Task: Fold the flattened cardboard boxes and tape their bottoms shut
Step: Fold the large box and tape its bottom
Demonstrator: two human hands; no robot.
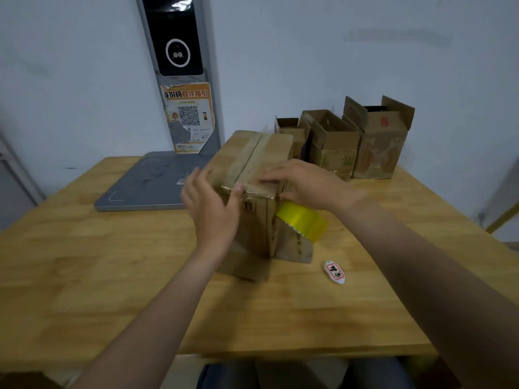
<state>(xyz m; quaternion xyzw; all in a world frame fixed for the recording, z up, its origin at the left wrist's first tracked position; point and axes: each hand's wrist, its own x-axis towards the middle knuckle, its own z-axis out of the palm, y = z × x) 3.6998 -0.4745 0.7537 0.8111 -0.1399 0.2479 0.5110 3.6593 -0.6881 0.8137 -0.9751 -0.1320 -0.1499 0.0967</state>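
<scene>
A cardboard box (252,155) stands on the wooden table (112,276) with its taped bottom flaps facing up. My left hand (213,209) lies with straight fingers against the box's near face, the thumb at the top edge by the tape end. My right hand (306,182) presses flat on the near right corner of the top. A yellow tape roll (304,221) with a serrated cutter hangs just below my right hand against the box's right side; whether the hand holds it is hidden.
Three folded open-topped boxes (334,141) stand in a row at the back right by the wall. A grey scale platform (151,183) lies at the back left. A small white oval tag (334,272) with red print lies on the table right of the box.
</scene>
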